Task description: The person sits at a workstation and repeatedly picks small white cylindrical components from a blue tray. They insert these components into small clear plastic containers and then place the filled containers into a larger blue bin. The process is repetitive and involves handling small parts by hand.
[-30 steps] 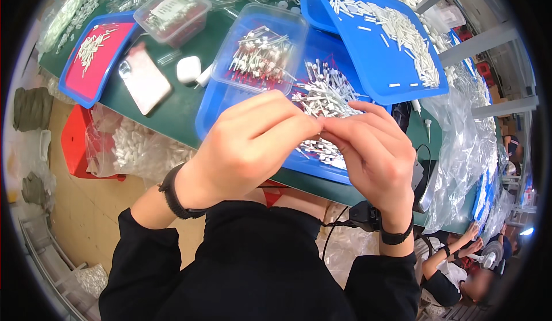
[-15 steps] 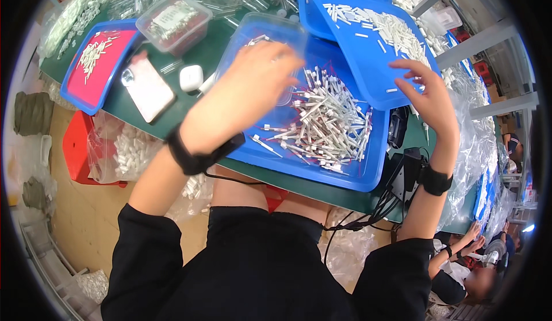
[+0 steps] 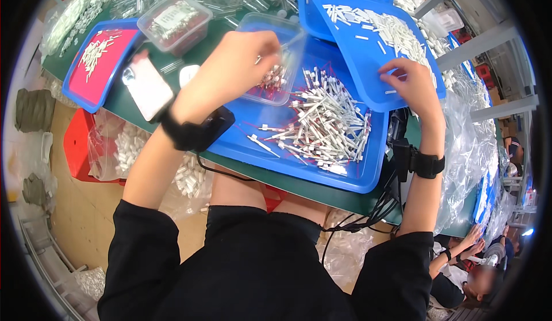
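My left hand [image 3: 244, 62] is curled over a clear plastic box [image 3: 296, 39], its fingertips partly blurred; I cannot make out what is in them. Inside that box lie small white pieces with red wires [image 3: 273, 81]. Beside it, a large blue tray [image 3: 241, 140] holds a heap of white tubes with red wires [image 3: 330, 119]. My right hand [image 3: 411, 85] is over the near right corner of another blue tray [image 3: 359, 62], thumb and forefinger bent together in a pinch. Whatever they hold is hidden. Loose white tubes [image 3: 399, 33] are spread across that tray.
On the left are a blue-rimmed tray with a pink base [image 3: 86, 88], a lidless tub of parts [image 3: 175, 25], and a phone [image 3: 148, 91]. Black cables [image 3: 382, 206] hang at the table's front edge. Plastic bags [image 3: 454, 171] lie to the right; a co-worker's hands [image 3: 471, 240] show beyond.
My left hand has shifted left and its fingers have curled, uncovering more of the clear box. My right hand has moved slightly left, its fingers closing from spread to a pinch.
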`<state>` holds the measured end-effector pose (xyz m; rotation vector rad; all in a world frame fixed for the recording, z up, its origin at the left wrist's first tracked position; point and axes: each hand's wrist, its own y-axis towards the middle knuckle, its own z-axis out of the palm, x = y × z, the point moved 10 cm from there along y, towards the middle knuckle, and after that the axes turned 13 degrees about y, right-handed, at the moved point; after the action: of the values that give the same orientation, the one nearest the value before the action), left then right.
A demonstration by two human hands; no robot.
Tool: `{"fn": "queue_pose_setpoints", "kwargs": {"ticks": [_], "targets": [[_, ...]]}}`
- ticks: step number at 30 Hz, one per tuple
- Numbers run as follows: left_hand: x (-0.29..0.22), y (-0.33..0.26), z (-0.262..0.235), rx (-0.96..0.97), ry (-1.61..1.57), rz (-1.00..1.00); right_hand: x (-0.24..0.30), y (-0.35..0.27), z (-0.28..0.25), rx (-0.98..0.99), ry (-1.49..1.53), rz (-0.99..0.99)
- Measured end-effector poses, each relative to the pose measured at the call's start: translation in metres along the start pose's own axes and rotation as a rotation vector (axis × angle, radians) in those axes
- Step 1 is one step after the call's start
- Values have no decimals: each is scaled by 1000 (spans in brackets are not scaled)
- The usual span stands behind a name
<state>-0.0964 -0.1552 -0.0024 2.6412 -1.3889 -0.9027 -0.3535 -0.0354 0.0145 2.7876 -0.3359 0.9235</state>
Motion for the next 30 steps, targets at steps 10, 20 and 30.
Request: {"fn": "queue_pose_setpoints", "kwargs": {"ticks": [10,20,30], "targets": [[-1,-39,-7,-2,-498,-142,-14,0,4,229,-103,85],[-59,-65,-35,-173,-402,28,64,-22,-13,-212,245,-244],[-104,-81,-64,-393,-103,269,144,-90,13,-58,731,-338]]}}
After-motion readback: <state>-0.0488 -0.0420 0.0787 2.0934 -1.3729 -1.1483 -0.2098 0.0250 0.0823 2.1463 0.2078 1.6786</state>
